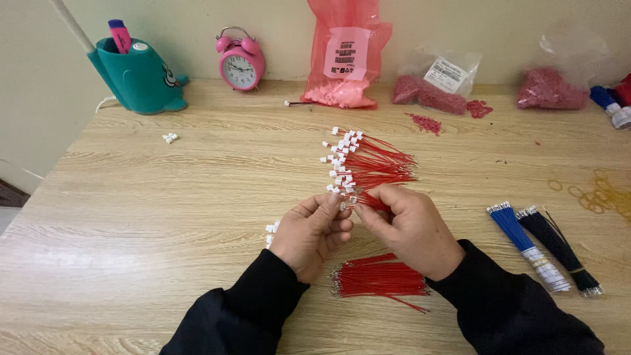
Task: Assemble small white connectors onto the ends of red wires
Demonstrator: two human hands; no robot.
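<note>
While both hands meet over the middle of the wooden table (131, 197), the right hand (411, 227) pinches a red wire (369, 200) and the left hand (312, 230) nips a small white connector (351, 199) at its tip. Finished red wires with white ends (368, 161) lie just beyond, loose red wires (381, 277) just beneath the wrists. Blue and black wire bundles (545, 246) sit well right; the left side lies open to the edge.

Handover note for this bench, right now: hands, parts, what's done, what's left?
Left hand: holds small white connectors, fingertips meeting the right's.
Right hand: pinches a red wire at that spot.
Done: pile of red wires with white connectors lies just beyond the hands.
Left: bundle of bare red wires below the hands; blue bundle and black bundle lie untouched at right.
</note>
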